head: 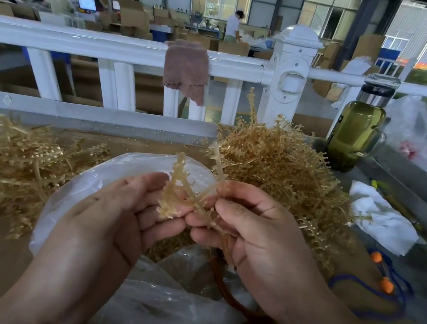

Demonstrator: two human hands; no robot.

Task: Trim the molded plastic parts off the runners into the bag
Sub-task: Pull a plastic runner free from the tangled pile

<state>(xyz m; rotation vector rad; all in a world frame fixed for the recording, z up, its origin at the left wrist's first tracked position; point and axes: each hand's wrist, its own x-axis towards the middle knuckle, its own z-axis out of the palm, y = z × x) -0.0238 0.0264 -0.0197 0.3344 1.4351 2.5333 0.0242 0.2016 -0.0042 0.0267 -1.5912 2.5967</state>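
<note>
My left hand [117,211] and my right hand [254,233] meet above an open clear plastic bag [79,192]. Between their fingertips they pinch a tan branched plastic runner [180,184] whose comb-like arms stick up and to the right. My left hand cups the runner's lower left branch; my right thumb and fingers grip its stem. Small tan parts [167,246] lie inside the bag below the hands. A dark red-brown looped handle [220,281] shows under my right palm; what it belongs to is hidden.
A tall heap of tan runners [276,157] lies at the back right, a flatter heap [4,160] at the left. A green bottle [356,132], crumpled white tissue [379,221], and a blue cord with orange beads [381,284] sit at right. A white railing [113,46] with a brown cloth [186,70] borders the table.
</note>
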